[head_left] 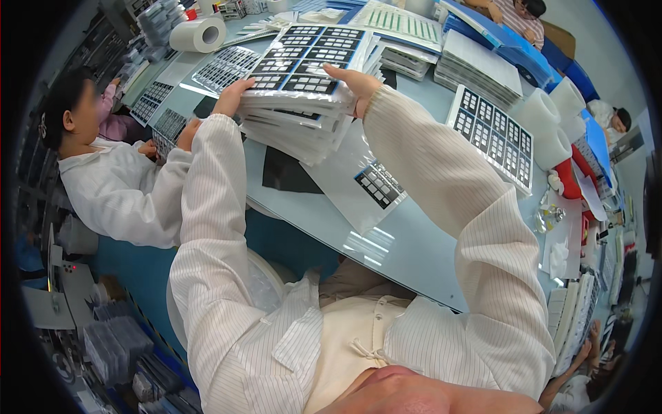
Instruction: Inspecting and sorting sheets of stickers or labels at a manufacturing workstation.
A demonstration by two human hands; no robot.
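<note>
A thick stack of printed sheets point(298, 63) in clear film, with black blocks and pale squares, is between my hands on the far part of the table. My left hand point(233, 96) grips its left edge, thumb at the top sheet. My right hand point(357, 85) clasps the right edge, with the thumb on top and the other fingers mostly hidden beneath. The lower sheets fan out unevenly toward me. Nearer to me lie a black sheet point(286, 170) and a translucent sheet with one black printed block point(379, 185).
Another stack of printed sheets point(491, 134) lies at the right, near several white rolls point(541, 124). A large white roll point(198, 34) rests at the back left. A co-worker point(114, 172) sits close by on the left, handling sheets. Piled white sheets point(479, 65) and blue folders point(503, 48) occupy the back right.
</note>
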